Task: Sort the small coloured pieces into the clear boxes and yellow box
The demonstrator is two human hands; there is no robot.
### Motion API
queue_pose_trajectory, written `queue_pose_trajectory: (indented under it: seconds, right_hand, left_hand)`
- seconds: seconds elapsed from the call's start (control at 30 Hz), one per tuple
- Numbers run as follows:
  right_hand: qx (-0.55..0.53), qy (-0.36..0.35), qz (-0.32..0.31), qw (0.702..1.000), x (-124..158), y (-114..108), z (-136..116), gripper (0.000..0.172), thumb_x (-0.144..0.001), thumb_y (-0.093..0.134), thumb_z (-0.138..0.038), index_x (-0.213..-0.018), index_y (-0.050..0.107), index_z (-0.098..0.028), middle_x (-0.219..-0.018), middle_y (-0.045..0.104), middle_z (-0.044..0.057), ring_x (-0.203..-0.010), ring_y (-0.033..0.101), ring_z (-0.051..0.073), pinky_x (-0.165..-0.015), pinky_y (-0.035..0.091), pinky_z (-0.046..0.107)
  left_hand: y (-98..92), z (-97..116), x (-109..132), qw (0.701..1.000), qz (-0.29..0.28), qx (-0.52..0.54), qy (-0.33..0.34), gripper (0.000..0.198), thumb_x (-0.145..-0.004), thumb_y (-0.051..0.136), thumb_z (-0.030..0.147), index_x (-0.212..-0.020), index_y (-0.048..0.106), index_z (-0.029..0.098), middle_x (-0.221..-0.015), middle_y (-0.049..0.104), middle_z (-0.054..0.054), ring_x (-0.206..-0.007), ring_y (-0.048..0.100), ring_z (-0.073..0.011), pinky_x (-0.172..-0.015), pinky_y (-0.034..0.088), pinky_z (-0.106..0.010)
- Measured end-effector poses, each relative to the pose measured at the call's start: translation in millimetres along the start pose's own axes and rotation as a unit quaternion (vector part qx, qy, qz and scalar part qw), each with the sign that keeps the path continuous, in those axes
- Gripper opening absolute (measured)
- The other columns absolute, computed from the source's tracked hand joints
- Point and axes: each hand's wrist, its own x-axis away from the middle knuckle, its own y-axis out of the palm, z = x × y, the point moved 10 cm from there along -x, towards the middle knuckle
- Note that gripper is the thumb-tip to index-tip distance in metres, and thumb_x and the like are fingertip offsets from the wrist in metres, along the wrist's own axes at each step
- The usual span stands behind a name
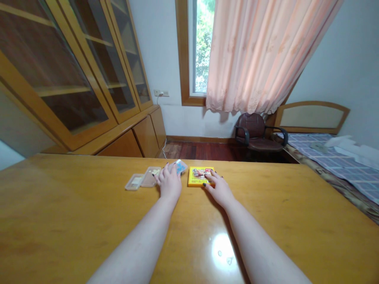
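Yellow box flat, long axis sideways, under right hand.

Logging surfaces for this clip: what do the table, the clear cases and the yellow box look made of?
Table: wood, probably glossy varnish; it mirrors a lamp glare. Clear cases: likely thin transparent plastic; the tabletop shows through. Yellow box: printed card or plastic, unclear.
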Motion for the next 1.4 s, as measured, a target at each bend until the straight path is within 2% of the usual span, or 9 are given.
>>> queue_pose_trajectory:
  seconds: [0.17,0.3,0.4,0.6,0.8,0.93,1.07,1.17,1.4]
  right_hand:
    - [-0.051,-0.052,-0.016,0.997,4.1,3.1,-16.1,0.064,-0.074,0.059,-0.033,-0.133,0.037,-0.023,-0.134,0.044,0.009,-0.123,0.04,0.023,-0.103,0.026,0.041]
    - [-0.111,-0.035,0.002,0.993,4.2,3.6,-11.3,0.081,-0.072,0.06,-0.033,-0.141,0.019,-0.019,-0.135,0.042,0.013,-0.121,0.042,0.024,-0.101,0.031,0.04]
    - [-0.142,-0.04,0.007,0.989,2.8,4.5,-8.4,0.083,-0.073,0.059,-0.031,-0.141,0.014,-0.02,-0.14,0.036,0.011,-0.125,0.038,0.023,-0.102,0.029,0.04]
    - [-0.134,-0.068,0.016,0.989,0.5,4.6,-9.4,0.063,-0.078,0.052,-0.03,-0.136,0.031,-0.02,-0.139,0.037,0.009,-0.127,0.035,0.02,-0.105,0.026,0.039]
    - [-0.158,-0.019,0.043,0.986,-1.9,3.2,2.9,0.068,-0.078,0.051,-0.03,-0.139,0.025,-0.015,-0.137,0.04,0.012,-0.125,0.039,0.021,-0.104,0.029,0.038]
    - [-0.154,-0.025,0.047,0.987,-2.9,3.4,4.2,0.063,-0.079,0.049,-0.03,-0.137,0.029,-0.015,-0.137,0.04,0.011,-0.125,0.038,0.02,-0.105,0.028,0.038]
    - [-0.136,-0.05,0.06,0.988,-2.2,-0.6,0.3,0.064,-0.081,0.049,-0.032,-0.139,0.024,-0.018,-0.142,0.032,0.01,-0.13,0.03,0.02,-0.107,0.025,0.04]
    - [-0.117,-0.065,0.048,0.99,-1.2,0.0,-4.3,0.058,-0.082,0.048,-0.033,-0.136,0.032,-0.022,-0.144,0.028,0.009,-0.133,0.024,0.021,-0.107,0.022,0.043]
    - [-0.123,-0.07,0.019,0.99,0.0,1.7,-8.9,0.047,-0.083,0.045,-0.03,-0.13,0.044,-0.023,-0.139,0.038,0.008,-0.131,0.028,0.021,-0.107,0.024,0.043]
  left_hand:
    - [-7.3,23.4,2.2,0.99,0.023,0.083,0.111,0.046,-0.084,0.045,0.027,-0.129,0.041,0.019,-0.136,0.039,-0.013,-0.125,0.033,-0.0283,-0.107,0.017,-0.05]
    - [16.6,52.2,15.5,0.952,-0.097,0.159,0.243,0.042,-0.084,0.046,0.03,-0.125,0.045,0.022,-0.134,0.043,-0.008,-0.123,0.038,-0.0229,-0.109,0.019,-0.047]
    - [25.4,64.3,27.0,0.925,-0.148,0.196,0.289,0.043,-0.084,0.047,0.032,-0.126,0.045,0.023,-0.138,0.039,-0.008,-0.125,0.037,-0.0216,-0.109,0.02,-0.044]
    - [38.9,54.9,25.6,0.932,-0.187,0.239,0.198,0.053,-0.085,0.043,0.033,-0.134,0.034,0.014,-0.144,0.025,-0.015,-0.132,0.026,-0.0237,-0.108,0.024,-0.04]
    - [46.7,54.3,26.5,0.917,-0.225,0.268,0.192,0.053,-0.087,0.037,0.031,-0.137,0.028,0.016,-0.147,0.019,-0.013,-0.135,0.019,-0.02,-0.109,0.021,-0.037]
    - [28.5,52.6,20.4,0.93,-0.149,0.248,0.229,0.048,-0.088,0.035,0.033,-0.133,0.036,0.017,-0.142,0.032,-0.01,-0.132,0.026,-0.0201,-0.108,0.024,-0.039]
    - [15.2,20.8,3.4,0.984,-0.039,0.134,0.11,0.042,-0.088,0.032,0.03,-0.122,0.05,0.016,-0.131,0.046,-0.012,-0.126,0.033,-0.0252,-0.106,0.023,-0.044]
    - [22.5,2.1,0.9,0.998,-0.05,0.022,0.025,0.048,-0.082,0.041,0.034,-0.124,0.049,0.013,-0.135,0.04,-0.017,-0.127,0.029,-0.0327,-0.105,0.019,-0.052]
    - [27.1,10.2,4.7,0.996,-0.071,-0.014,0.059,0.044,-0.078,0.044,0.028,-0.122,0.051,0.021,-0.133,0.044,-0.01,-0.122,0.036,-0.029,-0.102,0.025,-0.045]
